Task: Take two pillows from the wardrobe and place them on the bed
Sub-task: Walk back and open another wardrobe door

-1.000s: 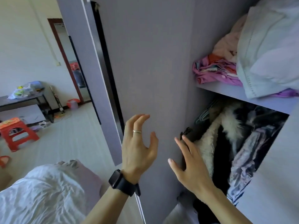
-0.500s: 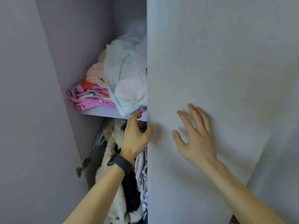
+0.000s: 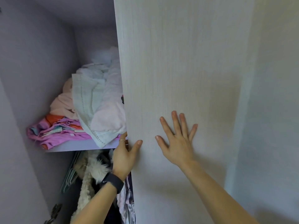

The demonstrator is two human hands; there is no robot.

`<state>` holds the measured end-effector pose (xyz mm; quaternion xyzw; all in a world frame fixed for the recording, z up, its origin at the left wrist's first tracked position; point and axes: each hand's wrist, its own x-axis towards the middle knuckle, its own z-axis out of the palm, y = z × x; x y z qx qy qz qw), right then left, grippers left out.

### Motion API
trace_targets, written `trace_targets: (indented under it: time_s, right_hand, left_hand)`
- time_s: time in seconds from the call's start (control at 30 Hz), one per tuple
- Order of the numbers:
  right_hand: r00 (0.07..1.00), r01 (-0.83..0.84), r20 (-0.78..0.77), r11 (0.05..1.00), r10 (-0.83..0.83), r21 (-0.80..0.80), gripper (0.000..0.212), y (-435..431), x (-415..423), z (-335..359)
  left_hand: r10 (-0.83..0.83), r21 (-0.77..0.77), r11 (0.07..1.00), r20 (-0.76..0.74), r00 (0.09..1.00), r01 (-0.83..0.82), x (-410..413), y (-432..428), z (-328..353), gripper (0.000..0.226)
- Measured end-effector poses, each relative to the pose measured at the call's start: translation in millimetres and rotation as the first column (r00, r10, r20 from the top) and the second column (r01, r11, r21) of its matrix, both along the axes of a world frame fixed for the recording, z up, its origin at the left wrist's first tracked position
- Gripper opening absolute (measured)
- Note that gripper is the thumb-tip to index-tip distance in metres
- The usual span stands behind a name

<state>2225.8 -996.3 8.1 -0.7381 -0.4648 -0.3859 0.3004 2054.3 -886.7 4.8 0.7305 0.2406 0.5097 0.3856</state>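
The wardrobe's pale wood-grain door [image 3: 178, 70] fills the middle of the view. My left hand [image 3: 124, 156], with a ring and a black watch, is curled around the door's left edge at shelf height. Flat against the door's face lies my right hand [image 3: 178, 141], fingers spread. Left of the door the wardrobe stands open: on the lilac shelf [image 3: 72, 145] a white, pillow-like bundle of bedding [image 3: 98, 101] leans against the door edge. Part of it is hidden behind the door.
Folded pink and orange clothes [image 3: 56, 130] are stacked on the shelf beside the white bundle. Below the shelf hang a fluffy cream garment [image 3: 90, 172] and dark patterned clothes. The wardrobe's left side panel [image 3: 24, 94] is close. A pale wall [image 3: 271, 110] rises on the right.
The view swung from the room and bed to the wardrobe's closed right door. My left hand took hold of the door's edge and my right hand pressed flat on its face.
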Motion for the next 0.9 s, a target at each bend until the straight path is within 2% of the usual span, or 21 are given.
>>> trace_targets:
  time_s: [0.17, 0.43, 0.57, 0.6, 0.7, 0.8, 0.9]
  right_hand:
    - [0.997, 0.025, -0.073, 0.998, -0.029, -0.060, 0.068, -12.9, -10.6, -19.4]
    - [0.968, -0.051, -0.248, 0.997, 0.035, -0.055, 0.072, -55.5, -50.0, -67.0]
    - [0.916, -0.129, -0.377, 0.991, 0.133, 0.035, 0.072, -87.7, -91.0, -98.6]
    - [0.907, -0.142, -0.391, 0.988, 0.155, 0.063, 0.072, -96.4, -103.2, -108.0]
    - [0.880, -0.175, -0.428, 0.978, 0.205, 0.109, 0.072, -125.5, -142.2, -138.2]
    - [0.840, -0.180, -0.497, 0.977, 0.215, 0.119, 0.074, -158.8, -174.4, -166.2]
    - [0.804, -0.157, -0.551, 0.974, 0.222, 0.163, 0.077, -186.5, -192.8, -184.1]
  left_hand:
    - [-0.039, -0.047, 0.998, 0.004, 0.999, 0.039, -6.2, -0.9, 1.6, 0.045]
    - [0.020, -0.057, 0.998, -0.019, 1.000, -0.021, -41.8, -39.0, 0.0, 0.034]
    - [-0.170, -0.143, 0.973, 0.089, 0.981, 0.182, -75.9, -79.5, -1.5, 0.014]
    - [-0.234, -0.181, 0.950, 0.123, 0.965, 0.253, -84.0, -89.7, -2.7, 0.014]
    - [-0.445, -0.291, 0.807, 0.273, 0.853, 0.514, -99.9, -117.7, -6.1, 0.027]
    - [-0.560, -0.296, 0.719, 0.289, 0.776, 0.629, -110.7, -141.9, -14.9, 0.023]
    - [-0.606, -0.289, 0.667, 0.326, 0.726, 0.686, -113.9, -159.7, -31.6, 0.019]
